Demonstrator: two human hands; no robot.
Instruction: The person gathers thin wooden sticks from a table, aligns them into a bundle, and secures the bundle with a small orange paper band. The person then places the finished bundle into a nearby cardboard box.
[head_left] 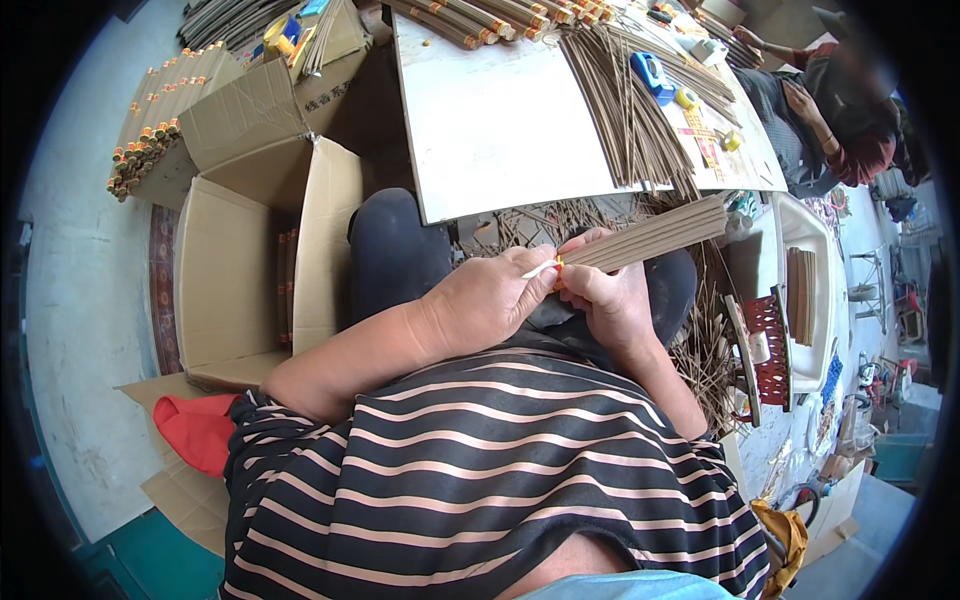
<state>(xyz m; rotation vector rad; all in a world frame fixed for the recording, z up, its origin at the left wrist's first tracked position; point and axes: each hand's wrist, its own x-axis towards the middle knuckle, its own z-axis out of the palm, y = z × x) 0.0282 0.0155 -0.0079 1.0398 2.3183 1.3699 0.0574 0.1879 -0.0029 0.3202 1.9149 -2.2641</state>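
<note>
A bundle of thin brown incense sticks (655,238) is held over my lap, its far end pointing to the upper right. My right hand (612,295) is closed round the bundle near its lower end. My left hand (490,298) is closed at that same end, fingertips meeting those of the right. A narrow white strip (541,269) sticks out between the left fingers. Beside it, a bit of red and yellow wrapper (559,272) shows at the bundle's end. The left fingertips are partly hidden, so their exact grip is hard to make out.
Ahead, a white table (500,120) carries loose sticks (630,115), banded bundles (480,22) and a blue tape dispenser (653,78). An open cardboard box (235,270) stands left. Right are a red slatted stool (768,345) and a white tub (835,275). Another person (850,110) sits far right.
</note>
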